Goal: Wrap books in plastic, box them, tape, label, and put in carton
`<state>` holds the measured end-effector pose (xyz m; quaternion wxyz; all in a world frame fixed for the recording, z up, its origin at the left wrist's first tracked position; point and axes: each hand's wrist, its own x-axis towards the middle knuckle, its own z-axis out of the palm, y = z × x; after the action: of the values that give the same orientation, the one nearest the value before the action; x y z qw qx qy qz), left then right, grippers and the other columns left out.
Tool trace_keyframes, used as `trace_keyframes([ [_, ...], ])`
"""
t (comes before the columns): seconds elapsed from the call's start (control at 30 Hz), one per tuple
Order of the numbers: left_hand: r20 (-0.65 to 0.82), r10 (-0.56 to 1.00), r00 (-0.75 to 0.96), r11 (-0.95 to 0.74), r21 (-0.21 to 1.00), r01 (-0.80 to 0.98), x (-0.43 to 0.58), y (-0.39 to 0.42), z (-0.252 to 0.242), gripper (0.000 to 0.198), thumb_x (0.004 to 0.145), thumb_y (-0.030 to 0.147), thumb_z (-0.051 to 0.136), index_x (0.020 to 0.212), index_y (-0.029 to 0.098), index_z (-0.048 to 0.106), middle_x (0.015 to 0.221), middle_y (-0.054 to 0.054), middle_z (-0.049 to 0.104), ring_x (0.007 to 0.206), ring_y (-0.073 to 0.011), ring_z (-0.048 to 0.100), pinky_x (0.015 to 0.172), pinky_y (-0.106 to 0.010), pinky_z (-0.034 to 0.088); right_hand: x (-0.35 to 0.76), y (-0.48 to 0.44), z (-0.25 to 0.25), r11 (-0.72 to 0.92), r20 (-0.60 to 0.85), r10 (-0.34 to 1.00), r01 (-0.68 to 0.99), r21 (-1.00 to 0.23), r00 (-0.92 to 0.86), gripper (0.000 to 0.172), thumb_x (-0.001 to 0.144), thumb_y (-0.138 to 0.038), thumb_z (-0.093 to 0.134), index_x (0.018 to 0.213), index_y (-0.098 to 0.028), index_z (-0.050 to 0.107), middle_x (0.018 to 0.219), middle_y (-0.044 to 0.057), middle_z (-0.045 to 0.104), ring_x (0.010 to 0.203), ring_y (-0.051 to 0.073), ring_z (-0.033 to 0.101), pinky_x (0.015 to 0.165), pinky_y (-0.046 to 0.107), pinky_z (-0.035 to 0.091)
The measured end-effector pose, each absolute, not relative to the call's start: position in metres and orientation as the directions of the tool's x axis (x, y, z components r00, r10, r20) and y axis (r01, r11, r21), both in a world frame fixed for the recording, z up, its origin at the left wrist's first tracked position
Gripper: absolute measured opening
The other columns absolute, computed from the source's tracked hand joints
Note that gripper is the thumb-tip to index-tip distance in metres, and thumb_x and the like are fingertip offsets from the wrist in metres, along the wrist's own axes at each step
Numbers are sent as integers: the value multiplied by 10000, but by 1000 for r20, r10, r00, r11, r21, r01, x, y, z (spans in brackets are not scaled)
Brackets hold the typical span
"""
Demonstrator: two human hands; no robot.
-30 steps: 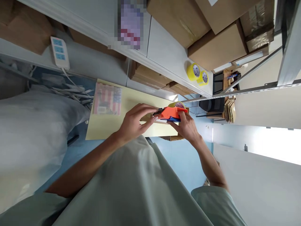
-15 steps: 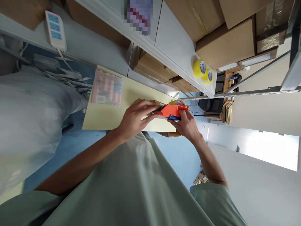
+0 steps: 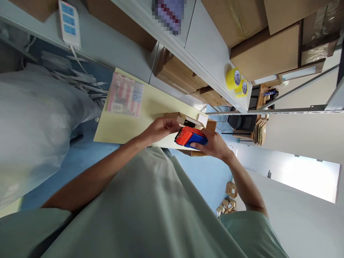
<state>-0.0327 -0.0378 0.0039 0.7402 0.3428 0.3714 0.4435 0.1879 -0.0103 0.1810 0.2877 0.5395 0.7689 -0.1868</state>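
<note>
Head view: tape dispenser (image 3: 190,137), orange and blue, now pulled back off small cardboard box (image 3: 179,119) toward table's near edge; earlier sat on box top. Right hand (image 3: 212,144) wrapped around dispenser. Left hand (image 3: 160,129) curled, fingertips pinching near dispenser's front end, just beside box; pinched thing too small to tell. Judged: taping pass over, strip being cut or pressed down. Tape roll now hidden behind dispenser body. Box near side blocked by both hands. Yellow table (image 3: 123,127) carries striped packet (image 3: 125,95), far left.

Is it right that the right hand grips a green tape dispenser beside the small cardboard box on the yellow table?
Not quite. The head view shows the right hand gripping an orange and blue tape dispenser, not green. It is beside the small cardboard box on the yellow table.
</note>
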Motion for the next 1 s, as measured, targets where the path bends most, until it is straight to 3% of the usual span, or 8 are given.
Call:
trace_keyframes([
  [0.13,-350,878,328,471,756,-454,-11,-48,-10,614,650,782,961,803,214,783,781,-36,738,820,-210,681,786,-348,554,180,-6,183,323,-703,696,938,124,-147,544,1038,-763,683,1138,-230,719,955,85,819,858,271,775,685,317,457],
  [0.3,-483,847,222,529,725,-441,-9,-51,-35,639,629,786,960,819,197,799,747,-41,709,669,-157,543,607,-307,397,193,13,206,312,-777,621,941,127,-101,566,1046,-788,629,972,-232,704,859,53,780,740,218,708,645,323,405],
  [0.4,-524,840,140,527,728,-439,-15,-41,-65,641,617,756,975,834,184,786,765,-48,707,628,-133,466,599,-314,337,203,29,227,275,-793,607,952,136,-62,619,1019,-832,611,863,-237,673,751,28,724,659,196,653,615,329,378],
  [0.6,-522,843,131,517,716,-469,0,-16,-110,647,592,756,977,789,185,744,655,2,568,635,-131,421,620,-314,315,182,55,223,274,-722,687,949,154,-82,667,990,-870,607,806,-230,652,717,30,670,681,190,616,654,340,369],
  [0.73,-587,796,145,572,652,-498,18,-5,-122,642,569,716,1008,798,178,743,663,4,587,662,-137,456,639,-305,339,166,71,199,291,-709,698,944,158,-96,669,997,-855,606,755,-232,611,718,27,658,671,177,588,657,336,356],
  [1.0,-651,747,134,621,612,-489,38,3,-144,403,673,485,964,714,199,683,608,29,507,660,-150,469,637,-318,337,160,84,182,319,-734,674,928,190,-81,691,1007,-867,569,727,-235,587,701,36,644,671,187,586,668,342,365],
])
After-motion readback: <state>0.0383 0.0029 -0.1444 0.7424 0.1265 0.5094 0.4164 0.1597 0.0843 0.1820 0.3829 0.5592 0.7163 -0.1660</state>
